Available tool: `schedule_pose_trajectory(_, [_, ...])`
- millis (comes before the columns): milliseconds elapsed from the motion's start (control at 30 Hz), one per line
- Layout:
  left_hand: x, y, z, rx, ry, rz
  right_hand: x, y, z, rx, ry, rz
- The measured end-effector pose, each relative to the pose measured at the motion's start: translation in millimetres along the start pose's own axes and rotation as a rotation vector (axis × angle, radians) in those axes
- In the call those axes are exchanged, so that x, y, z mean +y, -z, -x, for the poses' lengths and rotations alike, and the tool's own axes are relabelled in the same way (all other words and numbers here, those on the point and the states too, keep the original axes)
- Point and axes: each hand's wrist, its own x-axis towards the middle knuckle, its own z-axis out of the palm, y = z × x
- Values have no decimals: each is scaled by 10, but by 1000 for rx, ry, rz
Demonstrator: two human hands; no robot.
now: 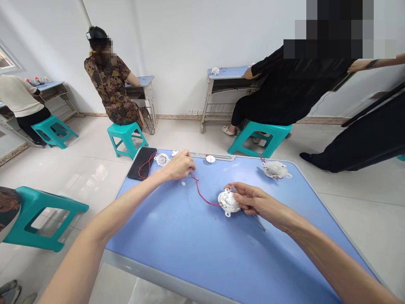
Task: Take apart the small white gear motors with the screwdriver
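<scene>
Head view: a wired unit in the right hand, loose pieces around

At the left of the blue table lies a black flat device, with some red wire over it. Just beside it is a first white unit, and its wire looks attached. Next comes the left hand. Its thumb and fingertips are brought together at the end of a red wire, but I cannot tell if they really grip it. A small white piece lies near this hand, and a white cap rests apart, near the far edge.

Right of the middle is the held white unit, pinched by the right hand; the red wire runs into its side. Farther right rests another white unit, with red wire too. In my judgement the work is only partway: the wire already reaches the held unit, while the small piece and the cap lie separate, so something seems left.

A thin metal rod passes beside the right fingers, and it could disturb the grip. Beyond the table, from left to right, are a person in a white top, a person in patterned clothes and a person in black, seated well apart from the hands.
</scene>
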Motion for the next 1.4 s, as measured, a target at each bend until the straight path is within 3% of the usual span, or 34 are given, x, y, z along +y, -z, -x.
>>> schedule_pose_trajectory(267, [40, 19, 147, 4, 10, -23, 7, 24, 22, -26, 4, 11])
schedule_pose_trajectory(533, [-32, 339, 179, 184, 84, 72, 1, 22, 9, -32, -20, 40])
schedule_pose_trajectory(833, [28, 137, 33, 21, 3, 82, 52, 18, -7, -32, -12, 47])
schedule_pose_trajectory(1067, [16, 151, 98, -37, 9, 55, 58, 9, 11, -34, -21, 39])
schedule_pose_trajectory(1233, [-54, 188, 187, -26, 28, 42, 70, 17, 18, -22, -21, 31])
schedule_pose_trajectory(1400, [-127, 433, 334, 93, 95, 68, 115, 41, 0, -55, -12, 17])
